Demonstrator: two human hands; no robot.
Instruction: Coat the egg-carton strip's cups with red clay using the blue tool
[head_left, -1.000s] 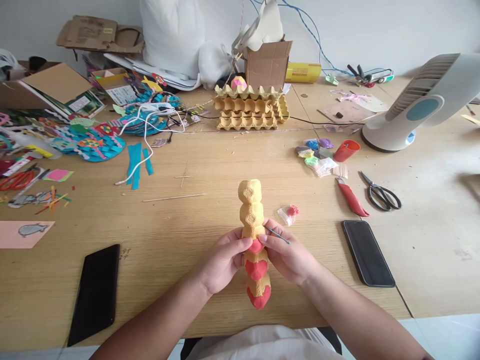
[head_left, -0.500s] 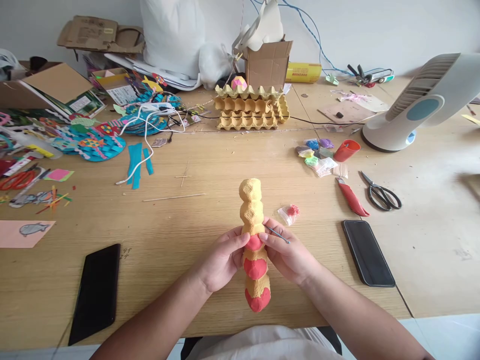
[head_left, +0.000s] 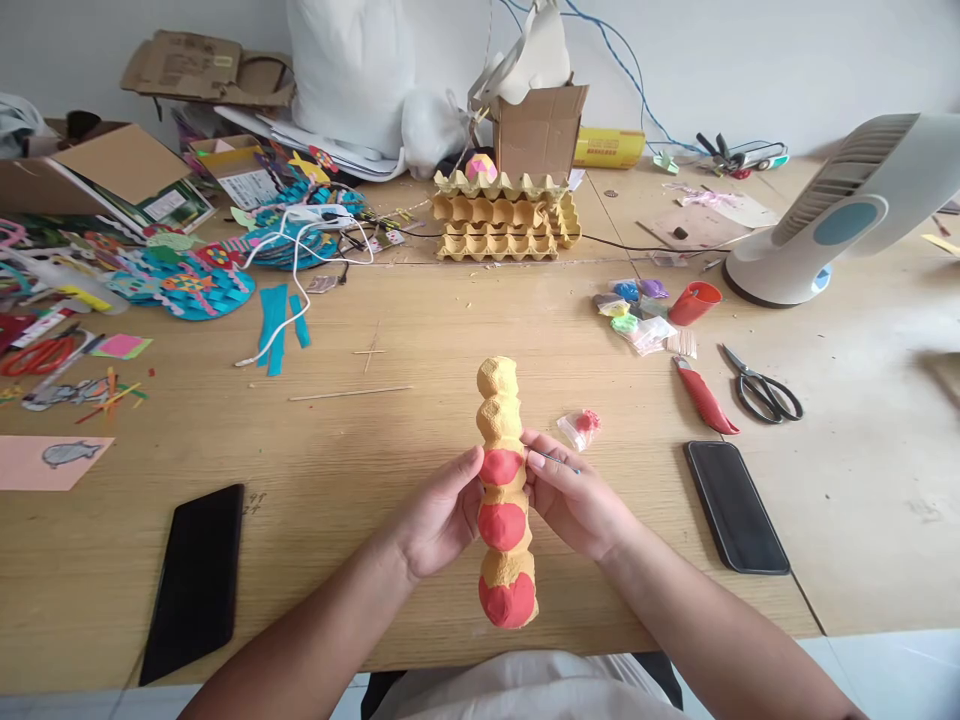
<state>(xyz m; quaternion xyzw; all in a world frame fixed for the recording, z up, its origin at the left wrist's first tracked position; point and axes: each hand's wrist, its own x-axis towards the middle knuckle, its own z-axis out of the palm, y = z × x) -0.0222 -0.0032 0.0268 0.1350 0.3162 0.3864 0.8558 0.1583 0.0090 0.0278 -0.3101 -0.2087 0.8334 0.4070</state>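
Your egg-carton strip runs lengthwise between your two hands, over the middle of the bench's near edge, its far end pointing toward the back edge. Your left hand is curled around its left side, thumb along the flank and fingers partly hidden behind; your right hand grips the opposite flank while a thin tool sits between thumb and fingers, slanting out toward the bench's right side. Tucking it there probably spares you laying it down while that hand also steadies the strip. The bumps face up, and the three nearest you wear red coverings, the two farthest being bare; with your thumbs at the sides, those red faces are left uncovered, which likely lets you see them and keeps them from being pressed. Gripping both flanks near the third bump should balance the length and keep it from twisting, though whether the lower end touches the bench is hard to tell. Just beyond your right hand, a small clear bag with red material lies within easy reach, perhaps for that reason. Farther toward the bench's right edge, the red-handled cutter and black-handled scissors lie side by side, well apart from your fingers, leaving your elbows room.
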